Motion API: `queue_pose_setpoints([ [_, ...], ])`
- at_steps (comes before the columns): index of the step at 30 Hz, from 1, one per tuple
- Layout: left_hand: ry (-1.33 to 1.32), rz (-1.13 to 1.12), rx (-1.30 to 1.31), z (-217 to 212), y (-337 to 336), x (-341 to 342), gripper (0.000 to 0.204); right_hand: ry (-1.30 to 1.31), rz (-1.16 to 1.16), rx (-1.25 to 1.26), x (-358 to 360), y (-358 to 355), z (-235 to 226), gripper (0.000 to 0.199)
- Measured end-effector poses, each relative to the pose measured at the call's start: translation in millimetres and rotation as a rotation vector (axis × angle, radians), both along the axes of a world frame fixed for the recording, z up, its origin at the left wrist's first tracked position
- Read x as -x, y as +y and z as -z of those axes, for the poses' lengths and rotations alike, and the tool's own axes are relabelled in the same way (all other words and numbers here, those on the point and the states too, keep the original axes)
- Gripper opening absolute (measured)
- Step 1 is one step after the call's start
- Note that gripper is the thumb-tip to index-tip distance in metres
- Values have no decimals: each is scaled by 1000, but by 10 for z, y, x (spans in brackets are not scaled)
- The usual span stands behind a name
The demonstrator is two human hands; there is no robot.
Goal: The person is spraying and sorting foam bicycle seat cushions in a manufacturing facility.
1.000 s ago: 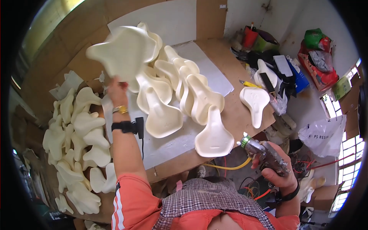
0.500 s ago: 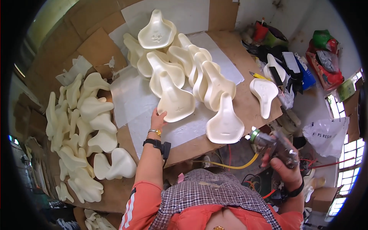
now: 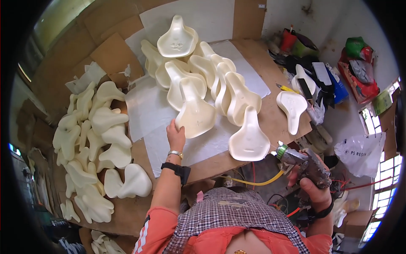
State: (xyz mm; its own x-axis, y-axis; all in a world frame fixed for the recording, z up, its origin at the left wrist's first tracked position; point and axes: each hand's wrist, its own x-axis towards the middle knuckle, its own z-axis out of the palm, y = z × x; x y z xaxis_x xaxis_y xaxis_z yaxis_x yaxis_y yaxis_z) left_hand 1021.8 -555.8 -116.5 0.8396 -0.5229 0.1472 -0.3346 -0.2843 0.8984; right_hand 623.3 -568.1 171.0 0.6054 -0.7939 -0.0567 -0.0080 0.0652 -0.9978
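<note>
Fingers of the left hand lie together against the near edge of a cream saddle foam, touching its wide end without closing round it. That foam pad is pale cream, matte and smooth, broad at the end by the fingers and narrowing to a nose that points away from them; it lies on a white sheet spread over the wooden bench. Just beyond and to the right of those fingers a cluster of the same moulded pads lean on one another, and one more pad lies flat to their right near the bench edge. Well to the left of them a loose heap of pads covers a lower surface. Right hand fingers are wrapped tight round the grip of a spray gun, held off the bench edge, with a yellow hose trailing below. Far right, a red bin holds crumpled bags and wrappers.
</note>
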Motion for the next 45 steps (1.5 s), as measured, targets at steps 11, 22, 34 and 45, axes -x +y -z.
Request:
queue_pose_setpoints([
  [11, 684, -119, 1101, -980, 368, -1293, 51, 128, -111, 59, -113, -204, 104, 61],
  [22, 712, -28, 164, -3, -882, -785, 66, -3, -19, 103, -249, -244, 4, 60],
  [34, 874, -170, 1121, -617, 48, -1268, 34, -21, 6, 40, 18, -288, 182, 62],
  [45, 768, 610, -266, 3, -531, 1477, 66, 32, 140, -59, 696, 21, 245, 64],
])
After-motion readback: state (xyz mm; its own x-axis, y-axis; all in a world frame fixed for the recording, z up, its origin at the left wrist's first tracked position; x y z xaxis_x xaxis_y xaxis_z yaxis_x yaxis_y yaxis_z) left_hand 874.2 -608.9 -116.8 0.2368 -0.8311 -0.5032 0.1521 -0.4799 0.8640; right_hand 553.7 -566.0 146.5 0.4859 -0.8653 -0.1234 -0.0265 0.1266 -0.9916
